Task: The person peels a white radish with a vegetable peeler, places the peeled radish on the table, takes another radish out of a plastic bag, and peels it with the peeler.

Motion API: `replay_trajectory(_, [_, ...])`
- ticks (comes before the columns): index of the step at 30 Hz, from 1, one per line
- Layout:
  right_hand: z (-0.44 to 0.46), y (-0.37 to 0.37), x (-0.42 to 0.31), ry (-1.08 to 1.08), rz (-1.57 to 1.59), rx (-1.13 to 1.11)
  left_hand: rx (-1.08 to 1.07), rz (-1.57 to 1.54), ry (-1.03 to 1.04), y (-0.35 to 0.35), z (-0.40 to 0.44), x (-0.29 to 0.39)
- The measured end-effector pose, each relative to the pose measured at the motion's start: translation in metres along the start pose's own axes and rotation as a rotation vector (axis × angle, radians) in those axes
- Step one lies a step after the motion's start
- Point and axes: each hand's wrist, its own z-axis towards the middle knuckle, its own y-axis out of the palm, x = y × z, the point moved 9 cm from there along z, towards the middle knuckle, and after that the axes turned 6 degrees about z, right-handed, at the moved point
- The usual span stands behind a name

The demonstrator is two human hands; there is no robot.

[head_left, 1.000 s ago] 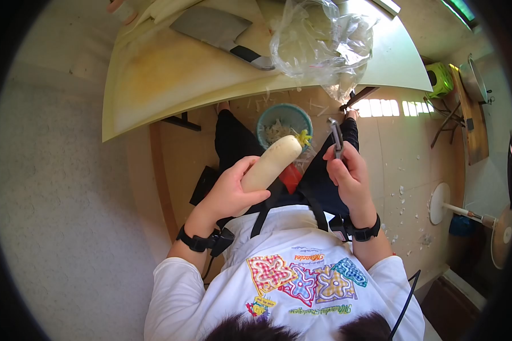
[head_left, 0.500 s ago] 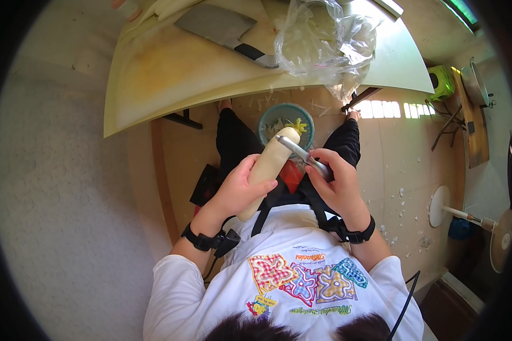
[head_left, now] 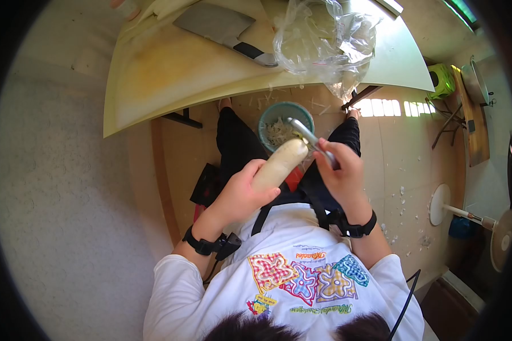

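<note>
Down on the tan tiled floor [head_left: 395,159] sits a round teal plastic basin [head_left: 294,106], thin pale strips [head_left: 322,108] strewn right beside it! Well to the basin's right, small white scraps [head_left: 402,190] dot the tiles. Beyond the basin spreads the pale yellow-green tabletop [head_left: 159,85]: to the basin's left, a broad grey-bladed, black-handled cleaver [head_left: 216,23] lies flat; to its right, a crumpled clear plastic bag [head_left: 324,45] drapes over the edge!

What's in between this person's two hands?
In the head view, a white radish juts from the left hand toward the peeler in the right hand. Below, something red shows in the gap.
</note>
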Motion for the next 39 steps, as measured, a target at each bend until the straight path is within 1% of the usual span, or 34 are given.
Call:
replay_trajectory(1, [0.001, -0.011, 0.008, 0.005, -0.022, 0.075, 0.0, 0.0, -0.001, 0.001, -0.003, 0.002])
replay_trajectory(2, [0.0, -0.013, 0.02, 0.065, -0.004, 0.015, -0.004, -0.023, 0.06, 0.003, -0.007, 0.01])
replay_trajectory(4, [-0.006, -0.015, 0.028, 0.102, 0.033, 0.016, 0.004, -0.018, 0.158, 0.001, -0.01, 0.023])
replay_trajectory(5, [-0.01, -0.013, 0.032, 0.138, 0.069, 0.012, 0.009, -0.02, 0.155, -0.001, -0.01, 0.024])
replay_trajectory(6, [-0.013, -0.014, 0.037, 0.153, 0.101, 0.066, 0.003, -0.072, 0.115, -0.002, -0.008, 0.022])
replay_trajectory(7, [-0.013, -0.013, 0.038, 0.147, 0.103, 0.06, -0.002, -0.122, 0.079, -0.002, -0.005, 0.021])
replay_trajectory(9, [-0.017, -0.02, 0.049, 0.257, 0.133, 0.112, -0.016, -0.133, 0.076, -0.001, -0.002, 0.019])
replay_trajectory(10, [-0.017, -0.021, 0.047, 0.257, 0.133, 0.114, -0.04, -0.142, 0.069, 0.002, -0.001, 0.018])
replay_trajectory(14, [-0.02, -0.032, 0.039, 0.325, 0.236, 0.156, -0.041, -0.122, 0.065, 0.005, 0.001, 0.013])
replay_trajectory(16, [-0.022, -0.036, 0.032, 0.338, 0.269, 0.167, 0.013, -0.064, 0.059, 0.0, 0.002, 0.013])
replay_trajectory(17, [-0.021, -0.038, 0.018, 0.253, 0.248, 0.159, 0.013, -0.064, 0.058, 0.001, 0.002, 0.013])
replay_trajectory(19, [-0.02, -0.033, -0.012, 0.101, 0.218, 0.107, 0.108, 0.081, 0.121, -0.006, 0.001, 0.019])
replay_trajectory(22, [-0.015, -0.006, -0.039, -0.112, 0.015, -0.159, 0.128, 0.095, 0.1, -0.005, 0.0, 0.017])
replay_trajectory(25, [-0.014, -0.004, -0.025, -0.133, -0.038, -0.129, 0.18, 0.183, 0.098, -0.007, -0.003, 0.018])
replay_trajectory(26, [-0.011, -0.008, -0.017, -0.079, -0.015, -0.062, 0.181, 0.182, 0.096, -0.006, -0.007, 0.017])
replay_trajectory(27, [-0.006, -0.016, -0.004, -0.001, -0.095, -0.031, 0.199, 0.214, 0.117, -0.007, -0.012, 0.019])
replay_trajectory(29, [-0.007, -0.027, 0.038, 0.029, -0.058, 0.005, 0.208, 0.256, 0.15, -0.01, -0.013, 0.025])
replay_trajectory(31, [-0.012, -0.026, 0.049, 0.074, 0.097, 0.054, 0.228, 0.198, 0.24, -0.013, -0.018, 0.037])
replay_trajectory(33, [-0.024, -0.032, 0.069, 0.409, 0.307, 0.101, 0.268, 0.23, 0.217, -0.016, -0.019, 0.035])
replay_trajectory(35, [-0.018, -0.034, 0.052, 0.381, 0.318, 0.13, 0.238, 0.221, 0.226, -0.014, -0.011, 0.03])
replay_trajectory(37, [-0.016, -0.041, 0.021, 0.273, 0.324, 0.171, 0.228, 0.217, 0.237, -0.009, -0.009, 0.029])
replay_trajectory(39, [-0.018, -0.037, -0.005, 0.136, 0.243, 0.097, 0.243, 0.214, 0.224, -0.009, -0.008, 0.025])
